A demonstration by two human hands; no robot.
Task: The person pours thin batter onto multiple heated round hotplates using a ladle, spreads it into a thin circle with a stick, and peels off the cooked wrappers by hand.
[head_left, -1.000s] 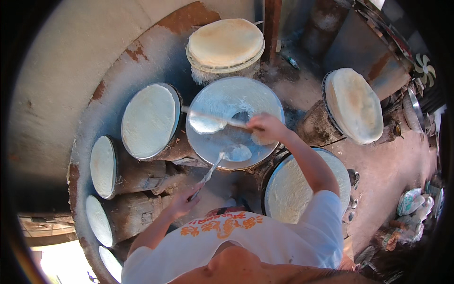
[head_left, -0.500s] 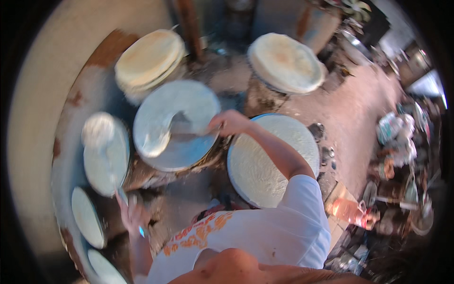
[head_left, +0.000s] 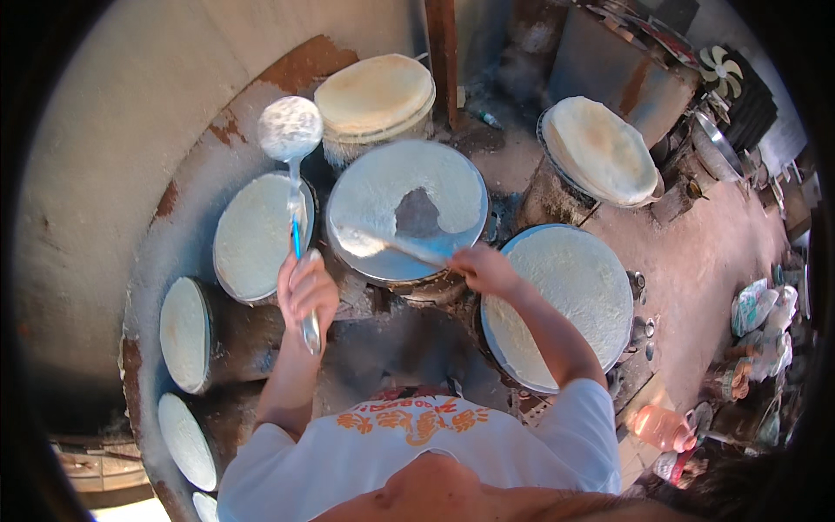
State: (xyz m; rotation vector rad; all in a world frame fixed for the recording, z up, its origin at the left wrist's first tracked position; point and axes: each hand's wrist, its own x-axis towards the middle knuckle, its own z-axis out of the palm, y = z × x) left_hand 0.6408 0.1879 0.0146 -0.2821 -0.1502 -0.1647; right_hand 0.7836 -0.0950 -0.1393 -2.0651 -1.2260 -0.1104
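My left hand [head_left: 309, 294] is closed around the handle of a ladle [head_left: 290, 129], held up with its batter-coated bowl at the far end, between two griddles. My right hand [head_left: 484, 268] grips a flat spreader [head_left: 398, 243], whose blade lies in pale batter on the middle round griddle [head_left: 365, 268]. A thin layer of batter [head_left: 365, 187] coats most of that griddle, leaving a dark bare patch near its centre. Just left, under the ladle's handle, another griddle bears a pale flat sheet of batter [head_left: 257, 239].
A large batter-covered griddle [head_left: 570, 304] sits by my right forearm. Stacks of thin pancakes [head_left: 374, 94] and more pancakes [head_left: 600, 150] stand behind. Smaller griddles with pale sheets [head_left: 184, 335] curve along the left wall. An orange jug [head_left: 661, 428] stands at the right.
My left hand has lifted the ladle up and away from the left griddle. The spreader has swung, and batter now covers more of the middle griddle. The view has shifted left.
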